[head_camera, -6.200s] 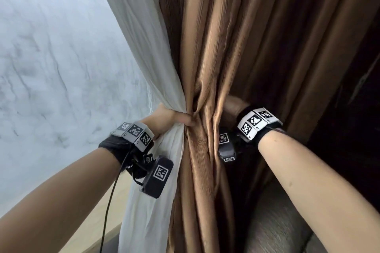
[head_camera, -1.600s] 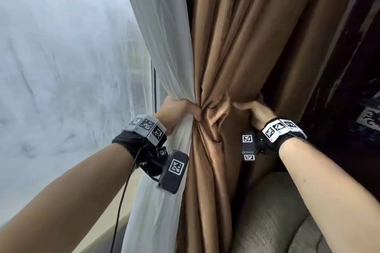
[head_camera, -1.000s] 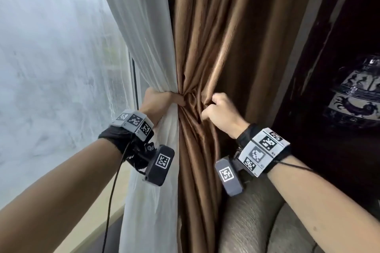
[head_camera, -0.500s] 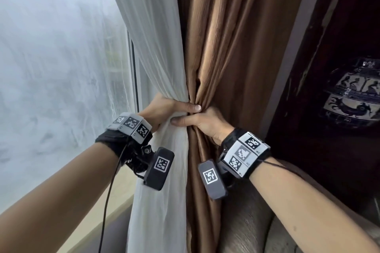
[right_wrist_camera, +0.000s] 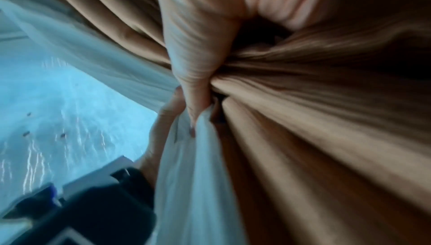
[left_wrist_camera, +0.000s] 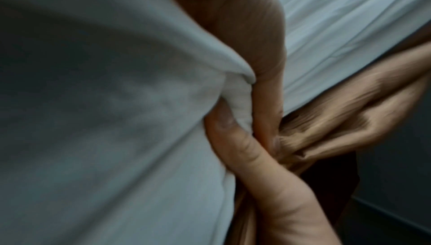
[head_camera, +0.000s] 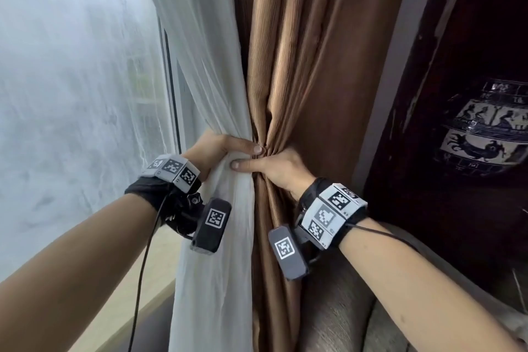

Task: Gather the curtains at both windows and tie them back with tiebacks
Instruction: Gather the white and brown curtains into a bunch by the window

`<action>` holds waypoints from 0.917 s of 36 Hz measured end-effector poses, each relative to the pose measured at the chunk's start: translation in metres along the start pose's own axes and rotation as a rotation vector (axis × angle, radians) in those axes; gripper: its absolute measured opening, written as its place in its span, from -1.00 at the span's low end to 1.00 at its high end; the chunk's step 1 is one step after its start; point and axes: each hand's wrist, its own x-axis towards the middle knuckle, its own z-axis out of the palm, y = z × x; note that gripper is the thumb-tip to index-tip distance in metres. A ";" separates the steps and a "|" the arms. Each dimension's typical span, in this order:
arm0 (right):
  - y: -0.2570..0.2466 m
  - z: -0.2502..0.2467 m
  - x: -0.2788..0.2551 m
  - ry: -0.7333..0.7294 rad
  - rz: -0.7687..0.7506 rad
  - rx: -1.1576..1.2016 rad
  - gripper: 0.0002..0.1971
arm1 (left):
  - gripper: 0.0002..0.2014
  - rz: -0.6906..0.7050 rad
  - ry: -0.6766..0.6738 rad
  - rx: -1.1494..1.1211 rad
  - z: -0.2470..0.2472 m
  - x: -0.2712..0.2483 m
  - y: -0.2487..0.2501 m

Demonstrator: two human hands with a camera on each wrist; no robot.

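A white curtain (head_camera: pixel 205 66) and a brown curtain (head_camera: pixel 308 66) hang side by side and are bunched into one waist. My left hand (head_camera: pixel 225 148) grips that waist from the window side, its thumb lying across the white cloth. Just below it my right hand (head_camera: pixel 271 164) wraps the same bundle from the right, thumb pointing left over the white fabric. In the left wrist view the white curtain (left_wrist_camera: pixel 104 101) fills the left and the brown curtain (left_wrist_camera: pixel 349 120) bunches at the right. The right wrist view shows brown folds (right_wrist_camera: pixel 326 120) squeezed beside white cloth (right_wrist_camera: pixel 193 184). No tieback is in view.
A window covered by a sheer (head_camera: pixel 71 94) fills the left, with a pale sill (head_camera: pixel 148 308) below. A grey upholstered seat (head_camera: pixel 337 308) presses against the curtains at lower right. A dark cabinet holding a painted vase (head_camera: pixel 485 134) stands on the right.
My right hand left the brown folds it was pinching and closed round the whole bundle just under my left hand. My left hand kept its grip.
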 end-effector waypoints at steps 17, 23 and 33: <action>-0.004 0.006 0.007 0.090 -0.012 0.048 -0.64 | -0.49 0.007 0.112 0.077 -0.003 -0.001 0.004; -0.001 0.034 0.022 0.163 0.022 -0.244 -0.54 | 0.29 0.097 0.255 0.253 -0.008 0.017 -0.001; -0.004 0.026 0.009 0.081 -0.081 -0.266 -0.40 | 0.19 0.065 0.663 0.443 0.004 0.031 -0.001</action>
